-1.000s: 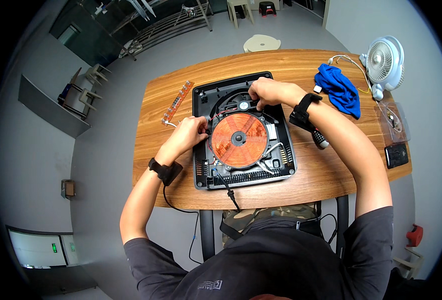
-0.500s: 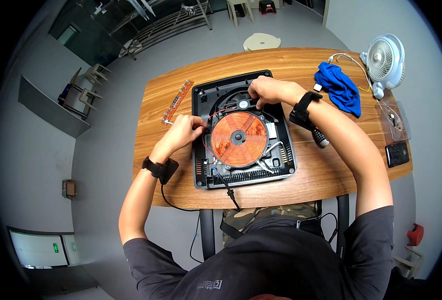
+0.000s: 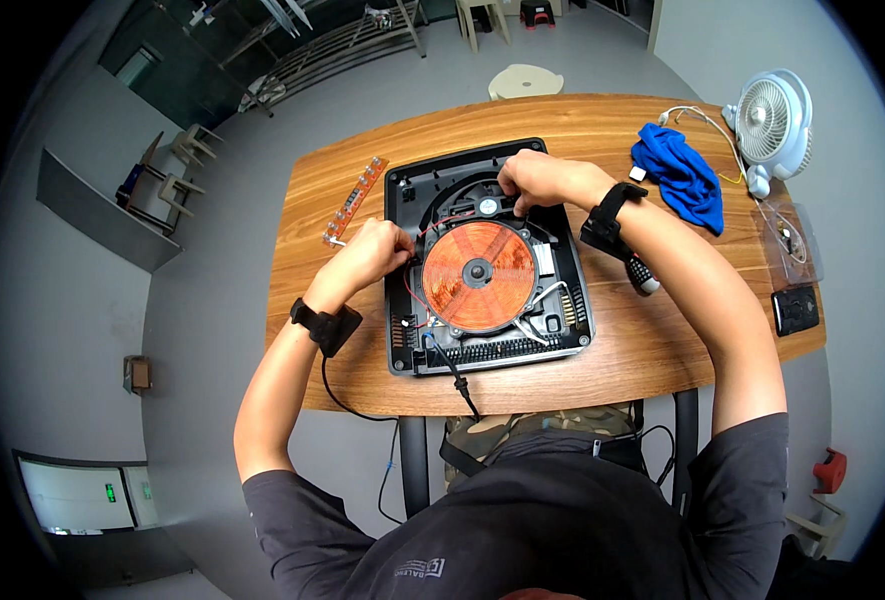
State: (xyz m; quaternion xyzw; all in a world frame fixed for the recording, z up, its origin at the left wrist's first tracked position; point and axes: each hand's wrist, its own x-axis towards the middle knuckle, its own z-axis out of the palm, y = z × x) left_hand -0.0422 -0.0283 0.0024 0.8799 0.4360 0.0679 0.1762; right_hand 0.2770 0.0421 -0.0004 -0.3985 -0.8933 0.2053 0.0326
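Left hand [image 3: 374, 252] is at the left rim of an uncovered black appliance casing [image 3: 462, 158], its thumb and fingers drawn together in a near pinch; whether a wire is caught between them I cannot tell. Right hand [image 3: 542, 181] reaches over the far right part of the casing, fingers bent down beside the black cooling fan [image 3: 488, 207]; its fingertips are partly hidden, so any grip there cannot be told.

The casing lies flat on the wooden tabletop [image 3: 642, 350], close to its near edge. A round copper-coloured coil [image 3: 462, 285] sits in the casing, between the two hands and nearer the person than the cooling fan. One thin red wire [image 3: 408, 285] curves along the coil's left side, and white leads [image 3: 532, 331] run at its near right. A black cord [image 3: 460, 383] comes out over the near edge of the casing.

To the left of the casing, an orange circuit strip [image 3: 355, 202] lies on the tabletop. On the far right are a crumpled blue cloth [image 3: 677, 178] and a pale desk fan [image 3: 768, 122]; nearer, a clear plastic box [image 3: 807, 238] lies just beside a flat black object [image 3: 795, 311]
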